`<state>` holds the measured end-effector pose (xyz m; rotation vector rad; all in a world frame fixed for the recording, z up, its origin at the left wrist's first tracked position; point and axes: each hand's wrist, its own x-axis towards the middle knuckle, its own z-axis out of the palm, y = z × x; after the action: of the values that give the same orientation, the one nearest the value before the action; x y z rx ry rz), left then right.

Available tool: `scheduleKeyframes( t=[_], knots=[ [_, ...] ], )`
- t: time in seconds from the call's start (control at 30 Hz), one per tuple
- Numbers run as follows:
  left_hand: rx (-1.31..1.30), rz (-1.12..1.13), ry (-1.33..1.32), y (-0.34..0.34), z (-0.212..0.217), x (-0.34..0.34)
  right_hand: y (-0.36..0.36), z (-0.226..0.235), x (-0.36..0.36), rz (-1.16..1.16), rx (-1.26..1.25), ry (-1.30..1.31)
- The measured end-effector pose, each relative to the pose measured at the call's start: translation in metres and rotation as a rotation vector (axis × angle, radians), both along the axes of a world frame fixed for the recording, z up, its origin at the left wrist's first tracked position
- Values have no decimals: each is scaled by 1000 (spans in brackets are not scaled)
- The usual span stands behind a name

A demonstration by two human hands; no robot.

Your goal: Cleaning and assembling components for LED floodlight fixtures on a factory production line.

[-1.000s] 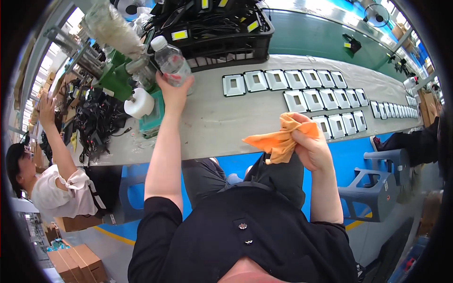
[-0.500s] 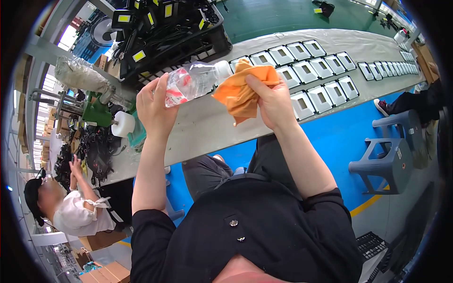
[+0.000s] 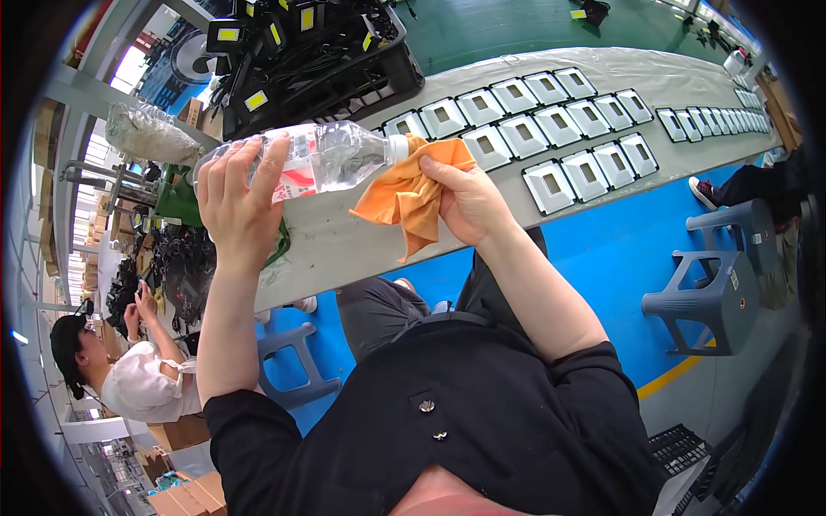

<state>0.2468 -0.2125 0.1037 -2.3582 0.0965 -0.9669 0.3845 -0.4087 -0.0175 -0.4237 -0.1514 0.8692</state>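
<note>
My left hand (image 3: 237, 193) is wrapped round a clear plastic bottle (image 3: 344, 156) with a red and white label and a white cap. The bottle lies almost level above the table, its capped end toward the right. An orange cloth (image 3: 404, 199) is pinched between the thumb and fingers of my right hand (image 3: 465, 193), up against the bottle's cap. Part of the cloth hangs down below the hand. Beyond the hands, rows of white square frames with dark borders (image 3: 523, 136) lie flat on the table.
A black crate (image 3: 391, 84) of dark lamps and cables stands at the far left of the grey table (image 3: 335, 258). A green machine (image 3: 176, 199) is further left. A co-worker (image 3: 142, 378) sits at left. Blue-grey stools (image 3: 701, 297) stand at right.
Both hands have moved left, the left one further along the bottle toward its base. More of the bottle shows, and the cloth has shifted left and down with the right hand.
</note>
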Motion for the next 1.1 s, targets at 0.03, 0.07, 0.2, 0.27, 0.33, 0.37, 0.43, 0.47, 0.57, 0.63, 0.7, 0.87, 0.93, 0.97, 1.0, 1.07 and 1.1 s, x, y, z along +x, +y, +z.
scheduleKeyframes(
  t=[0.03,0.07,0.2,0.27,0.33,0.37,0.43,0.47,0.57,0.63,0.7,0.87,0.93,0.97,1.0,1.07,1.1],
  knots=[
    [11,10,8,0,1,-1,1,-1,0,21,9,14],
    [21,20,17,0,1,-3,1,-2,-1,22,8,16],
    [33,30,12,2,2,-6,3,0,-2,74,8,64],
    [25,32,11,4,2,-7,5,1,-1,87,7,75],
    [22,30,2,5,2,-6,8,1,1,85,-4,60],
    [22,27,-7,6,2,-5,9,2,2,86,-7,57],
    [-61,47,4,9,-6,-4,11,4,2,94,26,43],
    [-141,60,16,11,-12,-3,11,6,4,88,-2,16],
    [-512,78,89,19,-39,-9,10,14,3,102,4,-6],
    [-773,-4,32,33,-76,-3,8,11,2,104,5,3],
    [-992,92,-47,39,-106,11,-4,4,8,90,-46,-19],
    [-1729,-80,-245,84,-156,42,-32,-1,9,52,-57,-24],
    [-1791,-59,-347,97,-160,50,-40,-4,12,48,-54,-43],
    [-1784,-70,-349,98,-158,54,-45,-10,16,55,-45,-49],
    [-1746,-49,-379,100,-158,54,-48,-14,18,75,-31,-24],
    [-1663,57,-369,109,-165,48,-55,-11,19,117,10,-27],
    [-1704,121,-365,104,-164,42,-58,-14,20,86,20,-50]
  ],
)
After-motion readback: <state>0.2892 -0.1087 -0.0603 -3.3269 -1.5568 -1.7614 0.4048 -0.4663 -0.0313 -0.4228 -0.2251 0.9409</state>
